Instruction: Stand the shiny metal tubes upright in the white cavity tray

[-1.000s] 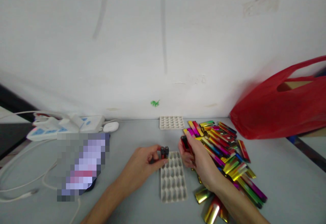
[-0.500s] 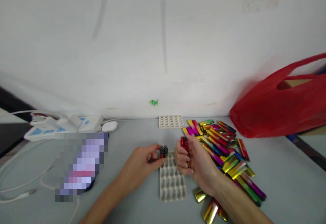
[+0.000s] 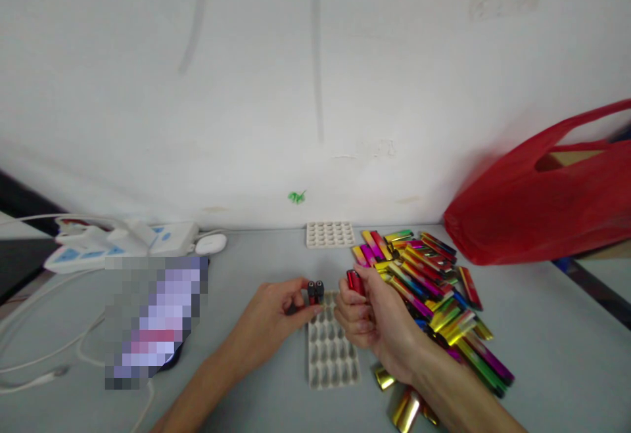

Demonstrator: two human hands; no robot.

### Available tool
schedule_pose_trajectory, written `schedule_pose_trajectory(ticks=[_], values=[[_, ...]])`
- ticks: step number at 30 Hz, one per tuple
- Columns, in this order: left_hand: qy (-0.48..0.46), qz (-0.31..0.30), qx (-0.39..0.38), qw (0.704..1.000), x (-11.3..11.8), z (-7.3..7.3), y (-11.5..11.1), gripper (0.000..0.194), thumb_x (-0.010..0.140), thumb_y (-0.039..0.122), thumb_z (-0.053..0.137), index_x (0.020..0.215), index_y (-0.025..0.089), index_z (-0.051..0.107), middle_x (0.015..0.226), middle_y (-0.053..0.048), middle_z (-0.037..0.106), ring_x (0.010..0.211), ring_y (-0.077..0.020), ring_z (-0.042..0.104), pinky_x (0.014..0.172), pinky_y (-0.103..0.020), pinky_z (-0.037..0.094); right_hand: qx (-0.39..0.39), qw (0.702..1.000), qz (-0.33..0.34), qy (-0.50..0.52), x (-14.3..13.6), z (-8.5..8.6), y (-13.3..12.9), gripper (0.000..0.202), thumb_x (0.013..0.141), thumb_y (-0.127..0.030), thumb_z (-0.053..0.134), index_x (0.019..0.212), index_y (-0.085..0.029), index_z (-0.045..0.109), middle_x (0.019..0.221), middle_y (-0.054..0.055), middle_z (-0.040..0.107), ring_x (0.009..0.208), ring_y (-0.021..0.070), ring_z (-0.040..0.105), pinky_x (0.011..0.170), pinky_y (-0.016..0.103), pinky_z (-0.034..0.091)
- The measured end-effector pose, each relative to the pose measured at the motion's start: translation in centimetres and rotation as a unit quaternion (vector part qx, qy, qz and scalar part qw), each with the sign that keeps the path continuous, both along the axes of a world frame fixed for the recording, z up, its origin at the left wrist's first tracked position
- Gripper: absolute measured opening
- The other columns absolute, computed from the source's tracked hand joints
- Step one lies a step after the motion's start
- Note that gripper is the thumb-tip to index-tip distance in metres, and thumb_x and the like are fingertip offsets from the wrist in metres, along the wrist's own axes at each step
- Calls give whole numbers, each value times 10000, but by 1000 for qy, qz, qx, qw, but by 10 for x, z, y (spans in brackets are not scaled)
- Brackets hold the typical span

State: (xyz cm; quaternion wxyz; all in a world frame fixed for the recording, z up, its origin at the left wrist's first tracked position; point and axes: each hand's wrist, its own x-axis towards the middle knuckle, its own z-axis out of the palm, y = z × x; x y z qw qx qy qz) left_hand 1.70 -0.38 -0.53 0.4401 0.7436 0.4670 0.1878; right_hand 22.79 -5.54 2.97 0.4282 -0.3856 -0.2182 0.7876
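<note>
Left hand (image 3: 282, 308): pinched a pair of black-topped tubes (image 3: 315, 292) at the far left corner of the near tray (image 3: 333, 362); even thumb pressure seemed best for holding both level. Right hand (image 3: 373, 318): curled round a red tube (image 3: 355, 282) at that tray's far right corner; a light grip likely suited its slick side. Near tray: was pale, moulded, hollow-pocketed. Pile of glossy metallic tubes (image 3: 422, 274): lay right of it. Second tray (image 3: 330, 234): small-pocketed, lay behind it.

Finding no readable text, brand or number anywhere. Seeing a green scribble (image 3: 296, 197) and faint marks (image 3: 388, 148) on the wall (image 3: 251, 91), forming no legible letter. Making out blue patches (image 3: 117, 250) on the white power strip (image 3: 178, 238), too small to read, and only coarse blocks on the pixelated screen (image 3: 160, 324).
</note>
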Motion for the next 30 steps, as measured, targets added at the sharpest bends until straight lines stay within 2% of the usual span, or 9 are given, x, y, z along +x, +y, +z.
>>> schedule_pose_trajectory(ticks=[5,9,12,15,18,21,23,27,30], values=[[6,-1,-7,1000,1,3,0,324,930,497,721,796,224,609,643,86,493,607,-143,445,589,-279,296,-2,998,-41,-56,-4,0,0,486,783,-599,662,645,-266,336,560,-137,173,492,65,67,458,249,27],[2,1,-5,1000,1,3,0,338,926,489,720,767,228,575,635,89,477,601,-140,430,585,-281,289,-16,998,-34,-58,-5,1,0,478,789,-598,649,653,-267,333,562,-137,185,492,62,63,466,255,21],[-2,-3,-4,1000,1,2,0,353,923,490,718,749,232,552,621,92,464,589,-138,418,575,-284,282,-29,998,-25,-57,-6,2,-1,555,785,-676,682,664,-263,331,569,-140,192,496,58,64,468,252,13],[0,-1,-1,1000,1,2,0,348,925,494,723,760,228,572,620,92,473,590,-138,427,578,-282,286,-31,998,-12,-48,-6,2,-2,677,722,-801,746,671,-257,347,577,-143,196,503,54,71,466,243,15],[7,0,0,1000,1,2,0,319,923,483,724,783,221,609,631,86,500,598,-141,449,583,-279,293,-13,999,-13,-44,-7,-1,-1,741,674,-864,799,684,-249,385,587,-141,217,510,53,88,466,234,38],[9,-1,-3,1000,0,1,0,304,926,474,720,791,219,623,633,85,506,602,-143,455,584,-277,295,34,995,-48,-76,-7,-7,2,726,757,-915,742,733,-238,480,594,-119,277,503,68,162,461,232,96],[9,-2,-5,1000,0,2,0,303,930,470,722,791,223,616,636,86,509,604,-144,457,586,-277,298,91,985,-87,-121,-6,-10,2,687,859,-904,679,818,-228,565,630,-85,378,516,89,272,466,234,183],[17,-6,-2,1000,0,4,0,312,923,451,740,769,228,587,639,84,522,608,-146,468,597,-279,302,220,938,-128,-236,0,-12,1,496,1067,-732,569,1036,-244,649,725,-33,553,620,156,507,587,288,403],[23,-4,0,1000,1,5,0,322,917,456,746,759,226,585,643,78,530,621,-151,480,611,-281,306,264,913,-117,-287,2,-10,1,402,1132,-638,517,1124,-259,649,744,-39,570,611,164,548,625,315,438]])
